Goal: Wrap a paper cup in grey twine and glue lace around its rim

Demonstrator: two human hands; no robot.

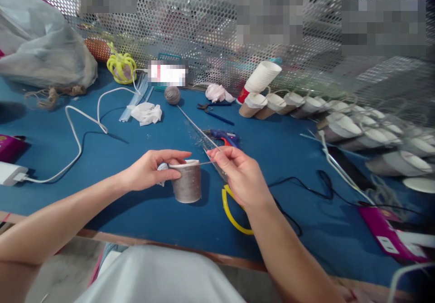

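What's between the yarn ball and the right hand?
Head view: a grey yarn strand, stretched straight, with the blue glue gun showing beside its lower part.

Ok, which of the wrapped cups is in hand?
The grey yarn-wrapped cup whose rim the left hand grips, with yarn running from it to the right hand; the other wrapped cups are grouped off to the right, touched by neither hand.

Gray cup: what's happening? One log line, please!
left hand: holds gray cup | right hand: pinches gray yarn | yarn ball: on table
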